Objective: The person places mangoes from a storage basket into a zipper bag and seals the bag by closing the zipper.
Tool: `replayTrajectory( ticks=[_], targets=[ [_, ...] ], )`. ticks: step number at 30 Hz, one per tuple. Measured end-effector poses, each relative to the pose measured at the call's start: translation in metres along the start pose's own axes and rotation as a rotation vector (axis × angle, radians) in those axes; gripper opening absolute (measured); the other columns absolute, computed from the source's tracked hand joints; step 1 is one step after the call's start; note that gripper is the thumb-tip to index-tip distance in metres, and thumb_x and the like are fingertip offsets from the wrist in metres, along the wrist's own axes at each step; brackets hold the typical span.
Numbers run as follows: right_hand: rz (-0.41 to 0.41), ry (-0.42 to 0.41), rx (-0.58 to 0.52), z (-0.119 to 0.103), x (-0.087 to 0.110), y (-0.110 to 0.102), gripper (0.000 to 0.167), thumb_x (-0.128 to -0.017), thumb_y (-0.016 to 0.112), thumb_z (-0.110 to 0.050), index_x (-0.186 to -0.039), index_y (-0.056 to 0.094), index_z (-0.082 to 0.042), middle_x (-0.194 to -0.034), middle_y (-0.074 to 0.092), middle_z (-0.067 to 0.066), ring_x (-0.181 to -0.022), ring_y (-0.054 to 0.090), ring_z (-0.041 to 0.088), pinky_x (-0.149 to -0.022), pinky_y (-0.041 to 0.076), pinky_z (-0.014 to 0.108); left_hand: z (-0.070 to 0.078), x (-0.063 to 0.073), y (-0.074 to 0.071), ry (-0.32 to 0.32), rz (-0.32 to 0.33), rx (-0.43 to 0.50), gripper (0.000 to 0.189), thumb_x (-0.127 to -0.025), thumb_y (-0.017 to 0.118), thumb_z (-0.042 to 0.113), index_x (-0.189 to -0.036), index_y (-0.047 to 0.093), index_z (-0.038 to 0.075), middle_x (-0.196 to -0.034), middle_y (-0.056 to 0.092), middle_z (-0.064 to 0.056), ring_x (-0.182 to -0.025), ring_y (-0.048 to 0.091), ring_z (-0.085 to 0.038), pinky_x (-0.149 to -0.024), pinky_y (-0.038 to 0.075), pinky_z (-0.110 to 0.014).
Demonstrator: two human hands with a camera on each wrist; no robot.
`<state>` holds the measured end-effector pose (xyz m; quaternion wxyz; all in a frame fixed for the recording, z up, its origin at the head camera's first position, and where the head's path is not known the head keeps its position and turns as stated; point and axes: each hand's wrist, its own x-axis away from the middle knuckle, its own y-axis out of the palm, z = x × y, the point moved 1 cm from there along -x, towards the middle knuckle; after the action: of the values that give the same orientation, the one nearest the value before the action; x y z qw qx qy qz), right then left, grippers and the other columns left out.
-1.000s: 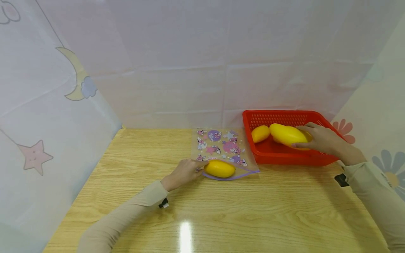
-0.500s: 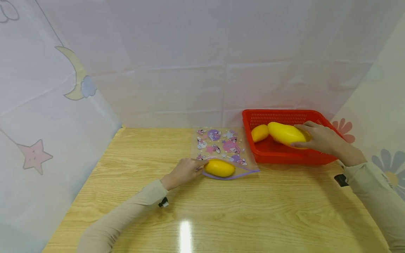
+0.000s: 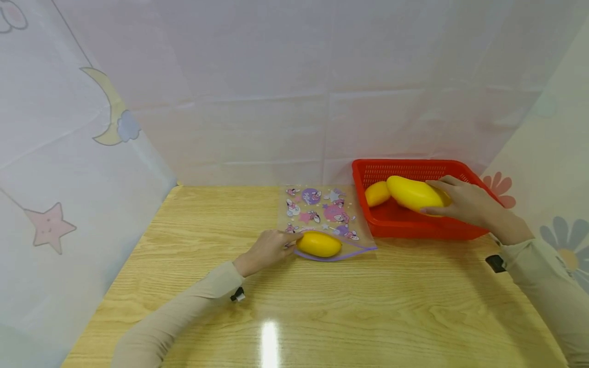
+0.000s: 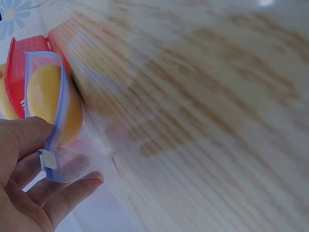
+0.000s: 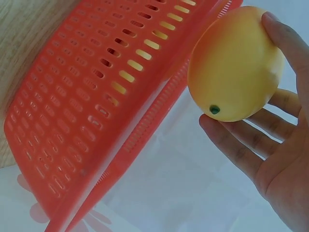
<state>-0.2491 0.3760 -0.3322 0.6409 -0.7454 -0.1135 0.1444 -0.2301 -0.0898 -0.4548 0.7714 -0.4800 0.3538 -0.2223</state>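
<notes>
My left hand (image 3: 271, 249) pinches the purple rim of a clear zip bag (image 3: 317, 204) printed with pink and purple figures. A white slider (image 4: 48, 159) on that rim shows by the fingers in the left wrist view. Inside the bag's parted mouth lies a yellow mango (image 3: 319, 244). My right hand (image 3: 467, 202) holds a bigger yellow mango (image 3: 414, 194) from its right end, over the red basket (image 3: 428, 232). In the right wrist view, this mango (image 5: 236, 67) shows a green stem spot, with thumb and fingers around it.
Another yellow mango (image 3: 378, 193) lies at the left inside the basket. The basket stands by the back wall, just right of the bag. The wooden table (image 3: 349, 306) stretches in front, and printed cloth walls (image 3: 253, 102) enclose the back and sides.
The right hand and its mango have shifted slightly left and up over the basket. The left hand and the bag stay in place.
</notes>
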Motion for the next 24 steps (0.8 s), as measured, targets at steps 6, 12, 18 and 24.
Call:
replayTrajectory(
  ticks=[6,12,18,24],
  targets=[
    [0.022,-0.012,-0.013,-0.005,0.002,0.000,0.084,-0.084,0.073,-0.055,-0.142,0.048,0.000,-0.133,0.048,0.026,-0.106,0.055,0.041,-0.088,0.046,0.063,0.001,0.000,0.000,0.012,0.009,0.001,0.034,-0.089,0.073,0.006,-0.123,0.070,0.004,-0.077,0.071,-0.002,-0.043,0.022,0.001,-0.041,0.021,-0.013],
    [0.046,-0.022,0.012,-0.010,0.002,-0.001,0.082,-0.084,0.074,-0.054,-0.141,0.049,0.000,-0.133,0.049,0.024,-0.107,0.054,0.041,-0.087,0.047,0.063,0.002,0.000,-0.001,0.016,0.018,-0.003,0.034,-0.088,0.073,0.006,-0.122,0.070,0.004,-0.069,0.066,0.001,-0.043,0.021,0.000,-0.041,0.021,-0.014],
    [0.060,-0.042,0.023,-0.014,0.000,0.000,0.082,-0.083,0.074,-0.053,-0.140,0.050,0.001,-0.131,0.050,0.024,-0.107,0.054,0.042,-0.086,0.047,0.062,0.003,-0.001,-0.002,0.017,0.016,-0.007,0.034,-0.088,0.073,0.006,-0.122,0.070,0.003,-0.070,0.067,0.000,-0.043,0.021,0.001,-0.041,0.021,-0.013],
    [0.069,-0.062,0.034,-0.020,0.000,-0.001,0.081,-0.083,0.075,-0.054,-0.139,0.052,0.000,-0.128,0.052,0.022,-0.100,0.057,0.040,-0.084,0.049,0.060,0.003,-0.001,-0.002,0.005,0.008,-0.005,0.035,-0.089,0.072,0.005,-0.123,0.069,0.004,-0.070,0.067,0.000,-0.043,0.021,0.001,-0.041,0.021,-0.013]
  ],
)
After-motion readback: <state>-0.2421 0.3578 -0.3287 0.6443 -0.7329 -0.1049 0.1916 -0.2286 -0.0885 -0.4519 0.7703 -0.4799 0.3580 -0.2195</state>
